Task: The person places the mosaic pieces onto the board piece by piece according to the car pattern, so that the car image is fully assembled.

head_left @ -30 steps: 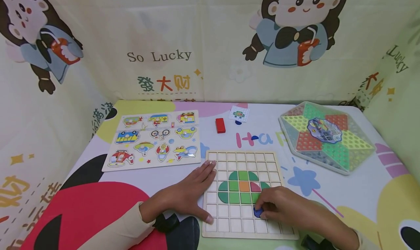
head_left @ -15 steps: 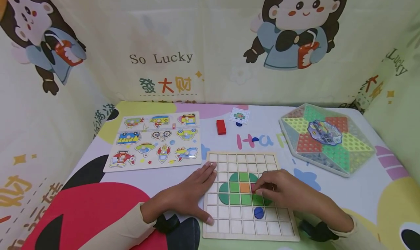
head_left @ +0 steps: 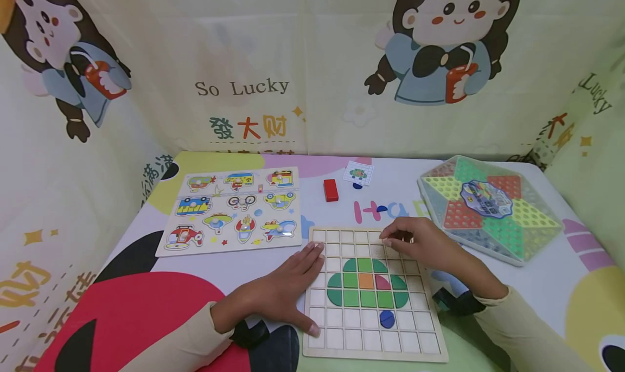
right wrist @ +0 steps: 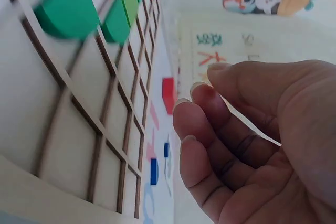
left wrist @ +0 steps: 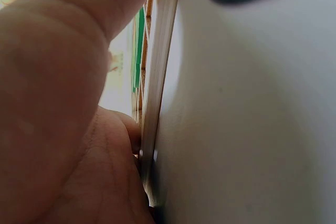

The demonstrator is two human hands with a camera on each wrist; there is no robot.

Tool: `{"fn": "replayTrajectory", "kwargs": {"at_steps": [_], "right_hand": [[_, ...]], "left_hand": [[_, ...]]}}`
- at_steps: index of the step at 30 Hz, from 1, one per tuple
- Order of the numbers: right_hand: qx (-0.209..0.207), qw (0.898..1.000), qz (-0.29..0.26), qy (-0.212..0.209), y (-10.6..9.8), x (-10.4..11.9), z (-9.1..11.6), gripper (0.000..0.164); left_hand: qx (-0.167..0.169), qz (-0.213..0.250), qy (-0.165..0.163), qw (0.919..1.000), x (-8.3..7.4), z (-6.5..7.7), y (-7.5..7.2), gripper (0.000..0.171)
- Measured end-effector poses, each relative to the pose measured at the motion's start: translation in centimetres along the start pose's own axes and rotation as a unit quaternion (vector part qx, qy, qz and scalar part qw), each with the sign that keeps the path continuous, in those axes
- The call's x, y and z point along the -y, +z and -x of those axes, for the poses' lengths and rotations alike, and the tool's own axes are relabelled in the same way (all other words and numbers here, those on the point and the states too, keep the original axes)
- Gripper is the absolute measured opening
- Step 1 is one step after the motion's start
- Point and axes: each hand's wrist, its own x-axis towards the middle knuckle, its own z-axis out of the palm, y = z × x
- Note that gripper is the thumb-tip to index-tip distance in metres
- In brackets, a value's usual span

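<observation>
A wooden grid board lies in front of me, with green tiles, an orange square and a red-pink rounded piece set in its cells. Two blue half-round pieces form a disc in a lower cell. My left hand rests along the board's left edge, fingers and thumb spread. In the left wrist view its thumb lies against the board's side. Above the board's upper right part hovers my right hand. In the right wrist view its fingers curl loosely with nothing between them.
Beyond the board lie a red block, a small pattern card and two blue half-round pieces, one nearer me. A vehicle puzzle board is at left. A hexagonal star-patterned game box lies at right.
My right hand has left the blue pieces, passed over the red-pink piece and moved away toward the board's upper right. The blue disc and red-pink piece are uncovered. My left hand stays put.
</observation>
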Motion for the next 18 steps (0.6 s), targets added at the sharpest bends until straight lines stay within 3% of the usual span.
{"fn": "replayTrajectory", "kwargs": {"at_steps": [9,18], "right_hand": [[-0.037,0.999,-0.002,0.028,-0.3,-1.5,-1.8,0.015],[-0.046,0.997,-0.008,0.067,-0.4,-3.1,-3.6,0.017]], "left_hand": [[-0.001,-0.003,0.000,1.0000,0.0,0.0,0.0,0.121],[0.000,0.000,-0.001,1.0000,-0.3,0.1,-0.2,0.120]]}}
